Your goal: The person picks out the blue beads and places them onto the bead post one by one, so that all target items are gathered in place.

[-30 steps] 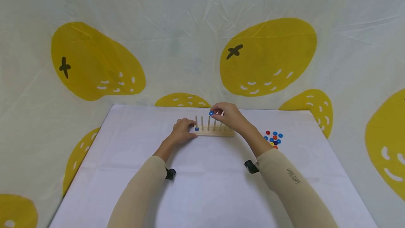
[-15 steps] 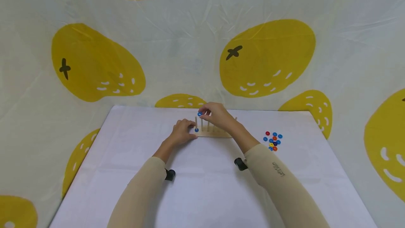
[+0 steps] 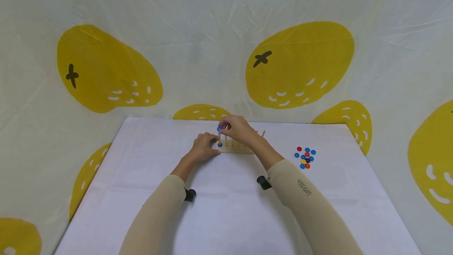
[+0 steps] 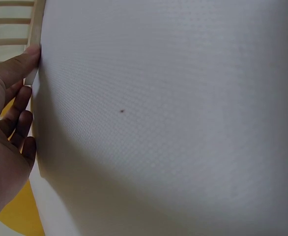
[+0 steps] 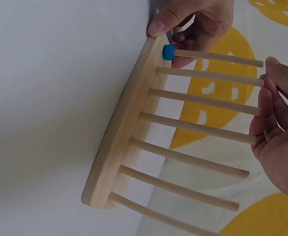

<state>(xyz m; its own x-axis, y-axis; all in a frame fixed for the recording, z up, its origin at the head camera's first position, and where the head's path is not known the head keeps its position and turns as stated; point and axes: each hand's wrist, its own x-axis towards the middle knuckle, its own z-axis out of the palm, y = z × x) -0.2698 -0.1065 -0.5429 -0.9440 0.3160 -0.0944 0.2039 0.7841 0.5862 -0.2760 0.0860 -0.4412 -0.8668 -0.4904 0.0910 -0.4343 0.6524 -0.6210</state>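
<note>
A wooden peg rack (image 3: pixel 233 150) with several upright pegs stands near the far edge of the table. My left hand (image 3: pixel 203 147) grips its left end, thumb on the near side and fingers behind, as the left wrist view also shows. One blue bead (image 5: pixel 168 52) sits at the foot of the leftmost peg (image 5: pixel 217 58). Between thumb and fingertips of my right hand (image 3: pixel 236 130) is a second blue bead (image 3: pixel 219 128), at the top of that same peg. Whether the peg tip is inside its hole cannot be told. The right wrist view mostly hides this bead behind the fingers.
Right of the rack, a loose group of small ring beads (image 3: pixel 303 157) lies on the white tabletop (image 3: pixel 226 207): blue, red, orange, yellow and dark ones. A cloth backdrop (image 3: pixel 205 58) with yellow fruit prints hangs behind the table.
My right hand has moved left along the rack with the blue bead, from above the middle pegs to the leftmost peg. The left hand has kept its place.
</note>
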